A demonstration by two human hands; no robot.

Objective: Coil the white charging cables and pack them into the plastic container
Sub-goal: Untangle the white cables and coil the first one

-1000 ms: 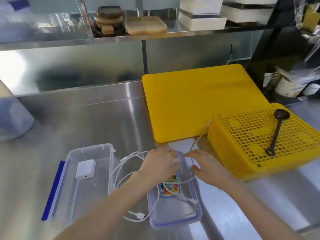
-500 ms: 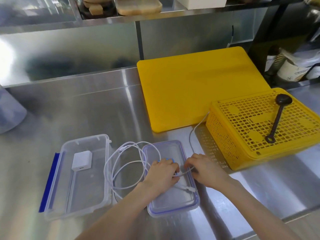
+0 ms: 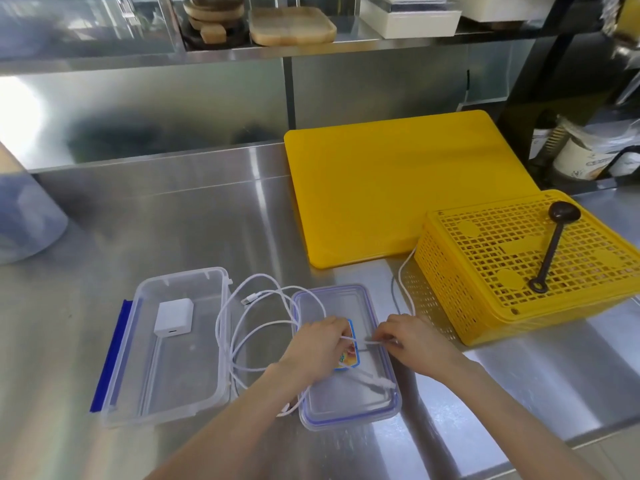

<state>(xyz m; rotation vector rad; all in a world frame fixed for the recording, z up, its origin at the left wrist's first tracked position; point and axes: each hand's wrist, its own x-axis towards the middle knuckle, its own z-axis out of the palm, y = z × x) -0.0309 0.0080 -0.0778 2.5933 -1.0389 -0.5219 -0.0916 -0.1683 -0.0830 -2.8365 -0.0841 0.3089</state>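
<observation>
Left hand: the left hand (image 3: 317, 344) hovers over the container lid, fingers curled and pinching a short stretch of white cable; its forearm enters from the bottom edge
Right hand: the right hand (image 3: 412, 339) sits just beside it over the lid's right rim, fingertips pressed together on the same stretch of cable, which runs taut between the two hands
Lid: the clear lid (image 3: 349, 403) with a purple seal lies flat on the steel counter (image 3: 214, 230) under both hands; a colourful sticker (image 3: 349, 355) shows between them; a cable plug (image 3: 379, 382) rests on the lid nearer the viewer
White cables: the white charging cables (image 3: 242, 327) lie in loose loops on the counter between lid and container, some loops draped over the lid's left edge; one strand (image 3: 403, 277) curves away from the right hand toward the basket's corner; none lies in the container
Container: the plastic container (image 3: 180, 403) stands open to the left of the lid, blue clip on its left side; a white charger block (image 3: 174, 317) lies inside, toward the far end
Basket: a yellow perforated basket (image 3: 485, 271) sits upside down at the right, a dark ladle (image 3: 552, 245) lying on top
Board: a yellow cutting board (image 3: 381, 185) lies flat behind the lid, touching the basket's far corner
Shelf: wooden trays (image 3: 291, 27) and white boxes (image 3: 408, 19) sit on the shelf above the back wall
</observation>
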